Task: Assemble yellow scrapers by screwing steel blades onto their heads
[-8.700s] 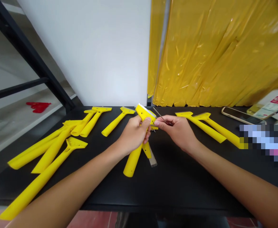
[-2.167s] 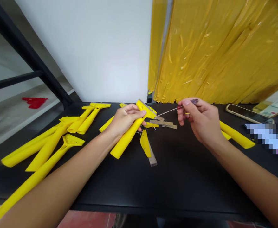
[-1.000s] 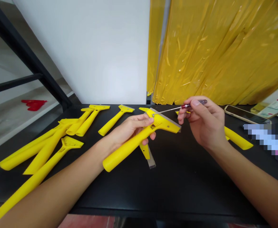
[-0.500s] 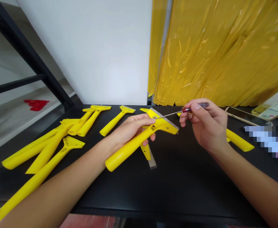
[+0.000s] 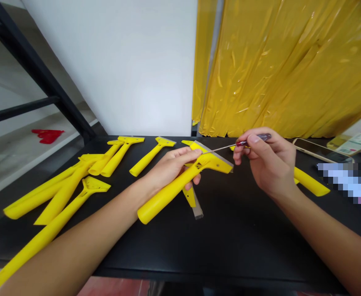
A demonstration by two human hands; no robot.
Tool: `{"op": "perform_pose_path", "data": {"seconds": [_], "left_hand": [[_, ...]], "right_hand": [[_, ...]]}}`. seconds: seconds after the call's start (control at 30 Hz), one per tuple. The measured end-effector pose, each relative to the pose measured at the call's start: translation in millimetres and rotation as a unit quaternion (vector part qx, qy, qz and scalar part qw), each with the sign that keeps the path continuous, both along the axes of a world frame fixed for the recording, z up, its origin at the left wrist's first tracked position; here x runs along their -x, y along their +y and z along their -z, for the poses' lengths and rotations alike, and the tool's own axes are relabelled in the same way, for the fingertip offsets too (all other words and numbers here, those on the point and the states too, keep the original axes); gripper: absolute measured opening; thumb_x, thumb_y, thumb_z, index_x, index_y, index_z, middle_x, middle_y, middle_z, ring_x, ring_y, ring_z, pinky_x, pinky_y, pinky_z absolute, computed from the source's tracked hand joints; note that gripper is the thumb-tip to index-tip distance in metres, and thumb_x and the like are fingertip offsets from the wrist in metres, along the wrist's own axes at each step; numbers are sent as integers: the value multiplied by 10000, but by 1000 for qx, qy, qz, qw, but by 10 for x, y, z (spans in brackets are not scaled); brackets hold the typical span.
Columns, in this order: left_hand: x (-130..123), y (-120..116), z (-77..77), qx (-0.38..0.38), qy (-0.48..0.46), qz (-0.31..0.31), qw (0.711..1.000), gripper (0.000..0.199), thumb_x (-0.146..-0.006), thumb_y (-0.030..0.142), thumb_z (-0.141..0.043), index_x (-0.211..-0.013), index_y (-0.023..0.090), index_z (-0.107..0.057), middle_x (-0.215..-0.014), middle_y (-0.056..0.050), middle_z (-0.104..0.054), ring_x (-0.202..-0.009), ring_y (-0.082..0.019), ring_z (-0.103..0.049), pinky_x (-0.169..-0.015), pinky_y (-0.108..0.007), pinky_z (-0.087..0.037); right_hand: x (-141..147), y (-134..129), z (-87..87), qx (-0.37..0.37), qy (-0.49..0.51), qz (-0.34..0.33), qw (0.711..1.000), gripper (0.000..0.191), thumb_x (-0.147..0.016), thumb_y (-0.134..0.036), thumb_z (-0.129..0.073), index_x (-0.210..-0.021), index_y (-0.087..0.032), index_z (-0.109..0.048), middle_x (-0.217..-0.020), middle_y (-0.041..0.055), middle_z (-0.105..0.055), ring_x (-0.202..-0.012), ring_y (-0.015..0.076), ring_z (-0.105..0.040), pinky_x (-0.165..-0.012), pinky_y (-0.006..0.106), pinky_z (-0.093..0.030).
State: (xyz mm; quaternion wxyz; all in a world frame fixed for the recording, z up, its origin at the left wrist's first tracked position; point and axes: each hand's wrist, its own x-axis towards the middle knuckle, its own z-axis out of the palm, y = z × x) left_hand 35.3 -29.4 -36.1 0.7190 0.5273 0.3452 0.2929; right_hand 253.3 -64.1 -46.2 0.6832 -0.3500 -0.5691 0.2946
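a t-shaped yellow plastic scraper is at centre, above a flat yellow plate on the flat black tabletop; more yellow long-handled scrapers lie left, a rectangular dark-screened phone right, before crinkled yellow plastic sheeting.

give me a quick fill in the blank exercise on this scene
1. The left hand holds a scraper that is mainly ____ in colour.
2. The right hand holds a ____, a tool with a slim metal shaft.
3. The phone lies on a table coloured ____.
4. The object on the shelf is coloured ____.

Missing words: yellow; screwdriver; black; red.
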Motion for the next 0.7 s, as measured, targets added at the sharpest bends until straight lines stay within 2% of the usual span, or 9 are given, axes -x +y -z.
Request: {"op": "perform_pose_path", "data": {"seconds": [0.3, 0.47, 0.6, 0.7], "left_hand": [[15, 7, 37, -19, -23, 0, 1000, 207, -922, 370, -662, -959, 182, -582, -809, -40, -671, -507, -136, -628, -354, -212, -442], [14, 5, 34, -23, -19, 2, 1000, 202, -935, 367, -647, -957, 176, -585, -764, -33, -655, -515, -142, -632, -360, -211, -451], [10, 4, 28, -23, -26, 3, 999, 185, -936, 349, -644, -971, 175, -591, -818, -38, -671, -522, -136, -640, -356, -208, -453], [11, 4, 23, -17, -24, 3, 1000, 177, -942, 344, -637, -972, 179, -581, -768, -28, -669, -497, -131, -630, -355, -207, -450]], "right_hand": [[17, -6, -28, -23, 47, 7, 999, 122, -933, -258, -648, -846, -256, -733, -712, 32, -638, -594, 190, -616, -477, 339, -486], [-14, 41, 8, -45, 49, -17, 998, 103, -925, -236, -661, -869, -214, -744, -718, 29, -657, -583, 181, -631, -466, 322, -497], [-23, 47, 20, -40, 42, -13, 998, 98, -932, -244, -662, -885, -221, -745, -731, 30, -663, -592, 177, -643, -472, 313, -512], [-27, 52, 19, -35, 39, -10, 999, 101, -938, -254, -657, -885, -231, -739, -727, 25, -659, -582, 175, -639, -465, 311, -513]]}}
